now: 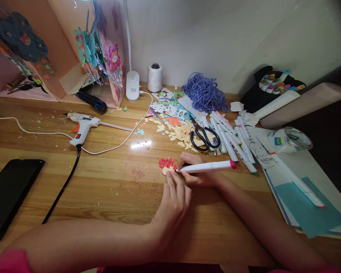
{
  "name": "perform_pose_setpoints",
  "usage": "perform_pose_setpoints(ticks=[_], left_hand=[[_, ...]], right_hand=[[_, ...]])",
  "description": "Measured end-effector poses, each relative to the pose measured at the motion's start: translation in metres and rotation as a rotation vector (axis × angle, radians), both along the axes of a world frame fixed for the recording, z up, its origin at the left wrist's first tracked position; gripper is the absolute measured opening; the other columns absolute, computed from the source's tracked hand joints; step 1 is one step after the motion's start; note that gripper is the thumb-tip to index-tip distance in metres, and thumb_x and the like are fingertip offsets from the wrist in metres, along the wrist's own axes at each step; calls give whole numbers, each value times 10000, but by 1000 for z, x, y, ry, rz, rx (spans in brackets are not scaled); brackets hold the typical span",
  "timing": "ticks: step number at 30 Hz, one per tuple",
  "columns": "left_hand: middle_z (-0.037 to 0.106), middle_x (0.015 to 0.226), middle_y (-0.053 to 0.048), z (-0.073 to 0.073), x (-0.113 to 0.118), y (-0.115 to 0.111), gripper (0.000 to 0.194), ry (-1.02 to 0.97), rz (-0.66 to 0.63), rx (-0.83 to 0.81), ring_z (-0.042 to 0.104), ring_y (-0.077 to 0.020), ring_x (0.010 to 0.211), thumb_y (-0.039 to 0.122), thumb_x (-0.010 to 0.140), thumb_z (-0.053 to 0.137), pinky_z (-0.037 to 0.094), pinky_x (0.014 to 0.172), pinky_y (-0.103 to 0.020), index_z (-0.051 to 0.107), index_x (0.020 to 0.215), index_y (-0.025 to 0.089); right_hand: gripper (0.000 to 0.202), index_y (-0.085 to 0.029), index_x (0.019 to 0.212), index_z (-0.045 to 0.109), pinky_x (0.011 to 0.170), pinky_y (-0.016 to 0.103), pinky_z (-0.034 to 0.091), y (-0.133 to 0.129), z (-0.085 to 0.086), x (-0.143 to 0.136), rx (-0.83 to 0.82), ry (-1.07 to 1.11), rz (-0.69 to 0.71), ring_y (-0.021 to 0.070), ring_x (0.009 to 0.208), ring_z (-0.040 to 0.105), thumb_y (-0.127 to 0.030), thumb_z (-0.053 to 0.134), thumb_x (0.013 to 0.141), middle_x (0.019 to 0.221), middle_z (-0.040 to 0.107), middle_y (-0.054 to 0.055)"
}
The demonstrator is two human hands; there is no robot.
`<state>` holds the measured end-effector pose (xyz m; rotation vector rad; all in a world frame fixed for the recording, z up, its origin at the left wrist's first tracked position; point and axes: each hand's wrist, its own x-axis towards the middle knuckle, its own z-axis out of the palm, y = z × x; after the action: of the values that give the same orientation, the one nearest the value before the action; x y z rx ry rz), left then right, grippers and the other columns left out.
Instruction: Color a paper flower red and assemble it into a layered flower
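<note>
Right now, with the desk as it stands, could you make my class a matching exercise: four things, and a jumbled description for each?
1. scissors
2. glue gun
3. cord bundle
4. paper flower

A. purple-blue, heaped near the wall
B. partly red, at the left hand's fingertips
C. black-handled, beside white markers
D. white, with a black cable

Pairs: 1-C, 2-D, 3-A, 4-B

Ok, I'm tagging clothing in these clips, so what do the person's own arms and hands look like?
The left hand and right hand are bare, with no gloves, rings or watch visible. Both forearms are uncovered as far as they show. A bright pink sleeve appears at lower left.
</note>
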<state>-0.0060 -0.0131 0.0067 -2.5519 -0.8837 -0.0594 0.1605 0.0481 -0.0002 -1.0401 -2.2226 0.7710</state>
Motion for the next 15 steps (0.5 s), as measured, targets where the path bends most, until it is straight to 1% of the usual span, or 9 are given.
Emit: perform_pose_setpoints(ticks=[4, 9, 15], left_hand=[[591, 1139, -271, 3, 0, 1, 329, 11, -2, -18, 595, -339, 1043, 106, 862, 372, 539, 735, -338, 543, 1122, 1], [614, 1096, -267, 4, 0, 1, 308, 50, -13, -9, 611, -336, 1016, 73, 842, 371, 542, 706, -322, 556, 1079, 7], [613, 1092, -274, 5, 0, 1, 323, 63, -20, -6, 612, -333, 1014, 65, 840, 355, 541, 682, -317, 542, 1095, -2]], right_hand=[[107, -189, 788, 501, 613, 260, 404, 1, 2, 1, -12, 0, 6, 144, 672, 492, -116, 495, 709, 733, 547, 21], [103, -187, 787, 506, 606, 264, 405, 3, 3, 1, -24, 11, 25, 144, 668, 495, -117, 493, 712, 731, 551, 24], [57, -185, 749, 492, 584, 262, 403, 3, 3, 0, -42, -6, 32, 139, 640, 488, -133, 487, 725, 706, 545, 24]])
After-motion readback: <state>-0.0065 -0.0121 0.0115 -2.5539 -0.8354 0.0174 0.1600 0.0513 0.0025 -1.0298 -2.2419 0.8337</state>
